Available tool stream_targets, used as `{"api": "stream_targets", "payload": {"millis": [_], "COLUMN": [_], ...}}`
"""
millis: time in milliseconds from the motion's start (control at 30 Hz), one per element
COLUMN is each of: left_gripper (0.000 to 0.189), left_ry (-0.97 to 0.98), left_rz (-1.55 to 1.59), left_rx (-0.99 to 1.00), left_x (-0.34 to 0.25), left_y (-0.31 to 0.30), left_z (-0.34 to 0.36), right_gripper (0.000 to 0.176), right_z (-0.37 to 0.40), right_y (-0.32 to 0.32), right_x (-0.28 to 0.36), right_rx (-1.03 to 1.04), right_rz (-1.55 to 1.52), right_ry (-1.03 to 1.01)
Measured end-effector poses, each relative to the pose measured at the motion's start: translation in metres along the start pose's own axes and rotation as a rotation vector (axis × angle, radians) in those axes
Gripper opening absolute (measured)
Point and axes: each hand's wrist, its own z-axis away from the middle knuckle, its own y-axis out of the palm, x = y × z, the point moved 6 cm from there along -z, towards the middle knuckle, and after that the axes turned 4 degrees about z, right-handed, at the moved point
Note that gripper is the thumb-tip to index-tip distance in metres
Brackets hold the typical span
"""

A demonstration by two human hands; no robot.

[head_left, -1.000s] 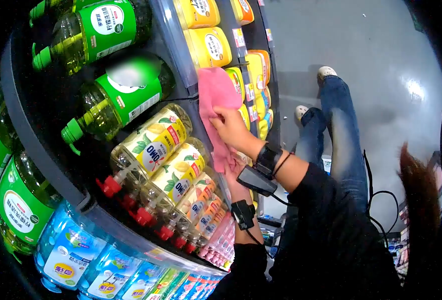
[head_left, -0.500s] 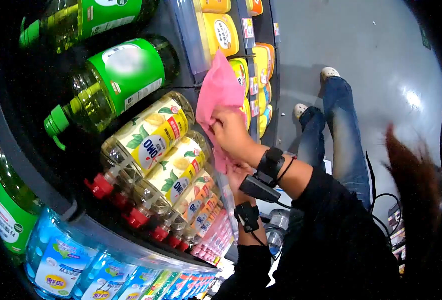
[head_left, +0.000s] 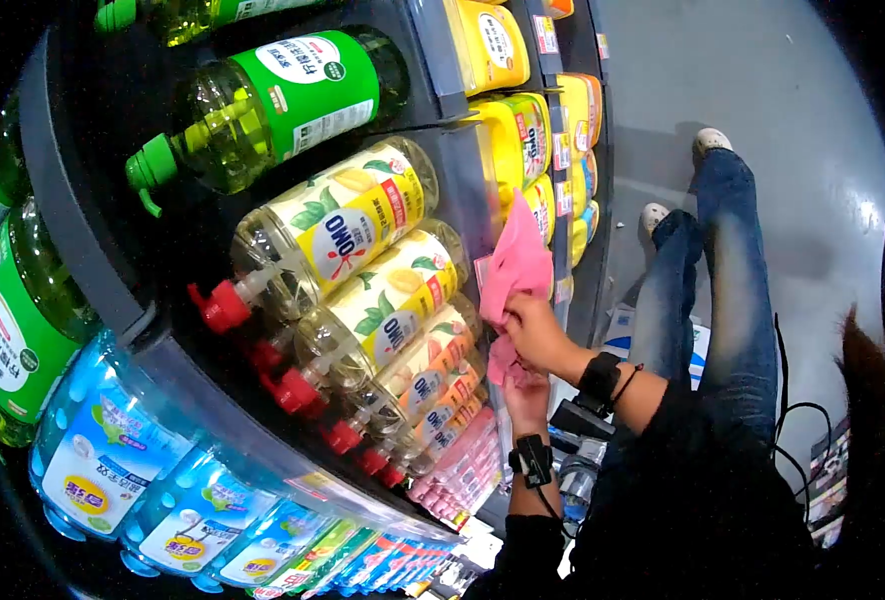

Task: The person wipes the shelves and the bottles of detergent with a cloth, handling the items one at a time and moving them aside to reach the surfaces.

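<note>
Cloth [head_left: 519, 262] (pink) partly inside the right grip [head_left: 539, 332]

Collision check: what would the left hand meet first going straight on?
Past the pink cloth held by the left hand, likely the right hand; depth is unclear.

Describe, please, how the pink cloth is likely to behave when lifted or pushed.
The pink cloth would probably be floppy, since it creases where the right hand pinches it. It looks thin, so it is likely light for its size. Pushed, it would more likely crumple than roll, as it bunches at the left hand.
</note>
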Motion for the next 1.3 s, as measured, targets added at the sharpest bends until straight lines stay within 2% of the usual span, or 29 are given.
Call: {"api": "stream_targets", "payload": {"millis": [67, 100, 133, 200, 233, 300, 367, 433, 533, 600, 633, 667, 733, 800, 867, 900, 933, 1000, 1067, 1133, 1200, 1267, 1300], "left_gripper": [0.027, 0.026, 0.026, 0.026, 0.026, 0.029, 0.029, 0.029, 0.030, 0.031, 0.029, 0.029, 0.036, 0.037, 0.022, 0.023, 0.024, 0.023, 0.022, 0.023, 0.024, 0.026, 0.028], "left_ry": [0.043, -0.035, -0.041, -0.047, -0.051, 0.126, 0.113, 0.100, 0.118, -0.205, -0.059, -0.061, 0.091, 0.106, 0.083, 0.085, -0.010, 0.303, 0.336, -0.032, 0.023, 0.098, 0.193], "left_rz": [0.055, 0.149, 0.152, 0.308, 0.320, 0.056, 0.160, 0.262, 0.135, 0.456, 0.089, 0.081, -0.143, -0.136, -0.085, -0.070, -0.010, -0.314, -0.275, 0.213, 0.187, -0.122, -0.165], "left_rx": [-0.051, 0.167, 0.160, 0.273, 0.266, 0.264, 0.191, 0.121, 0.058, 0.402, 0.143, 0.144, -0.048, -0.046, 0.074, 0.000, 0.113, 0.127, 0.131, 0.268, 0.254, 0.145, 0.032], "left_x": [-0.006, -0.013, -0.019, -0.023, -0.021, -0.027, -0.023, -0.021, -0.025, -0.020, -0.027, -0.023, -0.023, -0.028, -0.030, -0.033, -0.031, -0.038, -0.028, -0.012, -0.021, -0.029, -0.028], "left_y": [0.030, 0.037, 0.043, 0.067, 0.066, 0.062, 0.074, 0.075, 0.039, 0.017, 0.008, 0.016, 0.033, 0.043, 0.074, 0.077, 0.082, 0.102, 0.138, 0.157, 0.133, 0.102, 0.098], "left_z": [0.002, -0.005, -0.009, -0.017, -0.021, -0.028, -0.018, -0.016, -0.011, -0.012, -0.012, -0.007, 0.004, -0.003, -0.005, -0.013, -0.025, -0.022, -0.015, -0.015, -0.027, -0.033, -0.025], "right_gripper": [0.005, 0.006, 0.006, 0.006, 0.005, 0.005, 0.003, 0.003, 0.014, 0.015, 0.014, 0.014, 0.012, 0.010, 0.008, 0.008, 0.010, 0.012, 0.020, 0.022, 0.025, 0.023, 0.023], "right_z": [-0.007, -0.016, -0.026, -0.050, -0.060, -0.061, -0.055, -0.050, -0.035, -0.020, -0.012, -0.005, 0.000, -0.010, -0.029, -0.046, -0.062, -0.092, -0.106, -0.109, -0.108, -0.090, -0.085], "right_y": [-0.019, -0.025, -0.030, -0.036, -0.037, -0.034, -0.029, -0.025, -0.016, -0.005, 0.002, 0.009, 0.012, 0.007, -0.015, -0.023, -0.032, -0.046, -0.052, -0.052, -0.049, -0.048, -0.047], "right_x": [0.002, 0.006, 0.017, 0.037, 0.048, 0.050, 0.048, 0.043, 0.034, 0.026, 0.015, 0.004, -0.003, 0.001, 0.026, 0.036, 0.050, 0.067, 0.081, 0.081, 0.078, 0.076, 0.074], "right_rx": [-0.247, -0.235, -0.249, -0.258, -0.283, -0.306, -0.314, -0.309, -0.256, -0.204, -0.115, -0.027, 0.002, 0.026, -0.136, -0.221, -0.214, -0.214, -0.255, -0.218, -0.183, -0.282, -0.247], "right_rz": [0.062, 0.201, 0.219, 0.255, 0.221, 0.195, 0.251, 0.267, 0.285, 0.321, 0.304, 0.283, 0.222, 0.164, 0.119, 0.139, 0.100, 0.070, 0.235, 0.257, 0.273, 0.155, 0.130], "right_ry": [0.064, 0.050, 0.029, 0.011, -0.052, -0.112, -0.207, -0.211, -0.128, -0.204, -0.099, 0.004, 0.044, 0.077, 0.045, -0.002, 0.005, 0.004, -0.154, -0.120, -0.092, -0.180, -0.148]}}
